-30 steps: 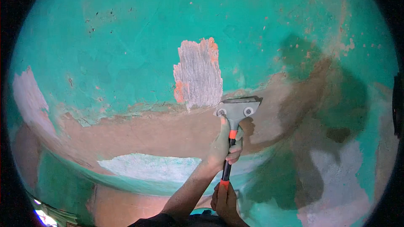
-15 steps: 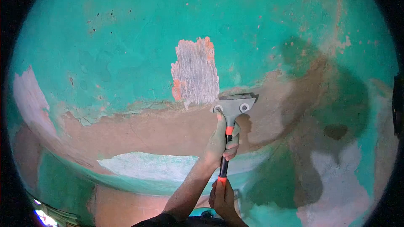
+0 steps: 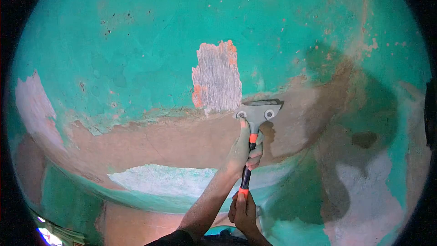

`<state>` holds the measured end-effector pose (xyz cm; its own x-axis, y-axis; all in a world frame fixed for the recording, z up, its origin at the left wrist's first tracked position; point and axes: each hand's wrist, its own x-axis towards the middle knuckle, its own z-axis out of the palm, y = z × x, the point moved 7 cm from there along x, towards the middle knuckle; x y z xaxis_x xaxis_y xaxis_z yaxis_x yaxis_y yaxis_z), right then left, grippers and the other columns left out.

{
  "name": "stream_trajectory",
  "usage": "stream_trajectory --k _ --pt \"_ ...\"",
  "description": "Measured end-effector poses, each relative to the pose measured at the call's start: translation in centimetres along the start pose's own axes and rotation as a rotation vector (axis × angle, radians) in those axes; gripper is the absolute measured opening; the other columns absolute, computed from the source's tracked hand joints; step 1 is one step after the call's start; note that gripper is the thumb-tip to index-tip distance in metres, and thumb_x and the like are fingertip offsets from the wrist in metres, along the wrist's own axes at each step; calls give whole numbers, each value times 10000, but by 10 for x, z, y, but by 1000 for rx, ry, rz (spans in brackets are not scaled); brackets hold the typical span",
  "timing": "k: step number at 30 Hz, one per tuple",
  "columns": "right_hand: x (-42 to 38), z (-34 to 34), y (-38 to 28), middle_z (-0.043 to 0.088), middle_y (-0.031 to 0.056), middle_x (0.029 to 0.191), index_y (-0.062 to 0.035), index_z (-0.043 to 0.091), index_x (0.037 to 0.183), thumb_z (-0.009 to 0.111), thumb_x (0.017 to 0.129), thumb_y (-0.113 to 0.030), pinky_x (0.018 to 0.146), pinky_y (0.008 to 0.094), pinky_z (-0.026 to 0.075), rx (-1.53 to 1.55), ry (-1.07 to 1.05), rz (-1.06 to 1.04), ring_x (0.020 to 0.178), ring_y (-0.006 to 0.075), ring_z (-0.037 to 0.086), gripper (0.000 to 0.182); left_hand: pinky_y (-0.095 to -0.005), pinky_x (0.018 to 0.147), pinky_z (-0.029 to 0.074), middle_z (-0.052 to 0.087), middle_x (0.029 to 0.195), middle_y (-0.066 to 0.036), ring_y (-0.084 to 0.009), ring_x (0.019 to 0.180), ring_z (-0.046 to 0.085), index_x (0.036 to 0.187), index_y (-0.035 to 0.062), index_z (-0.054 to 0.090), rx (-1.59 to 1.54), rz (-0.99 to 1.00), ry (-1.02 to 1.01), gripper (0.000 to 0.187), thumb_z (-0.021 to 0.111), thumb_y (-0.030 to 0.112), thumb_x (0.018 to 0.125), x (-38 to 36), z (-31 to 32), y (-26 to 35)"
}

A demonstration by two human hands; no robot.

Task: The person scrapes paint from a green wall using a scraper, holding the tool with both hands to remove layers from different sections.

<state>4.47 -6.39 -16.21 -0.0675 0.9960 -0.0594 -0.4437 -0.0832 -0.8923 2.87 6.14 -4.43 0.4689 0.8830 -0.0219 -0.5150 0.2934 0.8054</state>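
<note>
A long-handled scraper (image 3: 258, 113) with a wide grey head, two round screws and a black and orange handle stands nearly upright before the wall. My left hand (image 3: 243, 152) is wrapped round its upper handle, the thumb stretched up against the head's left screw. Lower down, my right hand (image 3: 244, 209) is closed around the orange-banded end of the handle. The blade edge lies at the border of green paint and a bare brown band (image 3: 182, 141). Just left of the head is a scraped whitish patch (image 3: 218, 77) with orange edges.
Green painted wall (image 3: 150, 32) fills most of the view, curved by the lens. Whitish patches (image 3: 159, 180) show below and at both sides. Shadows fall on the right. A bright opening (image 3: 49, 236) shows at the lower left corner.
The scraper and both hands appear slightly farther right and up in the view; the wall has shifted right too. Both hands keep their hold.
</note>
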Motion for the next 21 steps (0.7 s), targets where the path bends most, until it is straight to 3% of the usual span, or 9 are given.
stream_trajectory --k 4,7,10,13,21 --pt "7 1 3 414 -22 551 -71 442 953 435 1009 -318 394 225 317 2 -39 -26 407 59 371 254 -218 289 224 260 480 67 -52 304 225 739 152 392 53 7 37 651 181 751 884 -1 -2 1" --pt "9 7 -4 346 -10 529 -78 416 900 355 1014 -428 353 260 279 -64 -17 -49 380 85 314 373 -222 298 228 260 480 67 -57 307 226 740 152 392 78 27 55 650 176 747 889 -1 -4 2" --pt "9 6 -1 350 -3 526 -80 414 895 353 1014 -434 356 258 284 -87 -38 -64 376 92 317 379 -223 301 226 259 479 67 -61 310 226 740 153 393 89 27 38 651 175 748 889 1 -5 4" --pt "16 6 -7 407 -11 548 -66 439 954 427 1009 -348 373 244 309 4 -45 -78 386 73 350 287 -223 300 223 264 479 65 -63 312 227 741 153 395 93 27 15 654 174 750 887 2 6 15" --pt "1 8 -16 380 -15 526 -58 440 947 423 1009 -348 366 250 308 -15 -22 2 380 76 337 297 -218 294 227 287 485 59 -59 308 235 745 151 400 34 -13 2 659 183 758 878 -1 5 7"
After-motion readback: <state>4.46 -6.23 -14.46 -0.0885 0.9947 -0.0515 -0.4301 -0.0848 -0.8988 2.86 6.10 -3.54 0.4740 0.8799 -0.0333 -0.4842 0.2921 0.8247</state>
